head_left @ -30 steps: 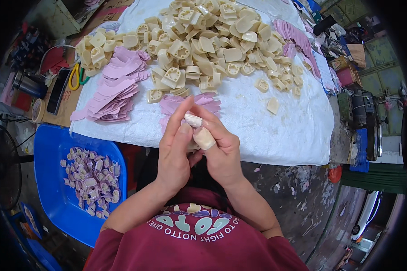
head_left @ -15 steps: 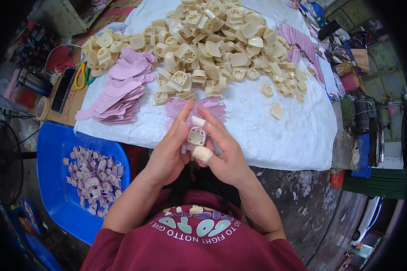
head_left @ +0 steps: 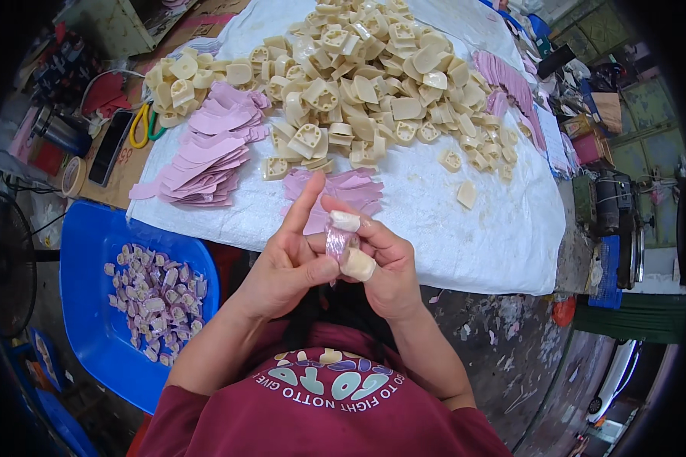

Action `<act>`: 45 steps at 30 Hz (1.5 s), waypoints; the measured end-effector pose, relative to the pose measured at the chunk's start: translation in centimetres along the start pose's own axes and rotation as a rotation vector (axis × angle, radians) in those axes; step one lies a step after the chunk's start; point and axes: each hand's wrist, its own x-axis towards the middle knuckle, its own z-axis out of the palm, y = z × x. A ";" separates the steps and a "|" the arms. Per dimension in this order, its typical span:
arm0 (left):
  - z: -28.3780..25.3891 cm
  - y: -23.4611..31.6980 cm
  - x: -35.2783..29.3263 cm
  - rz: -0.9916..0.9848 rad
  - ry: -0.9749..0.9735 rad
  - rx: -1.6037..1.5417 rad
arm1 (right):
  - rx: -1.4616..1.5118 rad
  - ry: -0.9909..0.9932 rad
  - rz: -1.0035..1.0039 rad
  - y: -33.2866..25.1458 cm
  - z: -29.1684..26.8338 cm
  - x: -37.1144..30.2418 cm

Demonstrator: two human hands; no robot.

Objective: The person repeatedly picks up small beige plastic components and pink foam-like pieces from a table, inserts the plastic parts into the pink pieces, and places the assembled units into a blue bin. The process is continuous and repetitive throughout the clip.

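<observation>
Held piece: a small cream plastic block wrapped in pale pink film [head_left: 338,244], pinched between both hands in front of the chest, just off the near edge of the surface.
Left hand [head_left: 286,263]: grip closed on the wrapped block from the left, thumb pressed to it, index finger pointing straight up.
Right hand [head_left: 381,263]: grip closed on the same block from the right; cream tape or finger covers show on the thumb and one fingertip.
Nearest stack: a small pile of pink film cut-outs [head_left: 343,190] lies on the surface just beyond the hands.
Surface: a table covered with a white cloth [head_left: 480,244].
Cream heap: a wide heap of bare cream plastic blocks [head_left: 358,84] fills the middle and far part of the cloth.
Pink heap: a larger spread of pink film cut-outs [head_left: 206,152] lies to the left of the cream heap.
Blue tray: a blue plastic tray [head_left: 91,305] sits low on the person's left, holding many wrapped pinkish blocks [head_left: 156,293].
Left clutter: a dark phone [head_left: 108,148] and yellow-handled scissors [head_left: 139,126] lie beside the cloth.
</observation>
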 end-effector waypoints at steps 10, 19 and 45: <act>0.6 3.0 1.4 0.464 -0.323 1.591 | -0.115 0.167 0.380 -2.6 -2.4 -0.8; 0.9 3.9 1.4 0.451 -0.194 1.561 | -0.251 0.201 0.112 -2.6 -1.2 -1.6; 1.9 -1.7 2.5 0.546 0.370 1.230 | 0.217 0.328 0.177 -2.5 0.1 0.2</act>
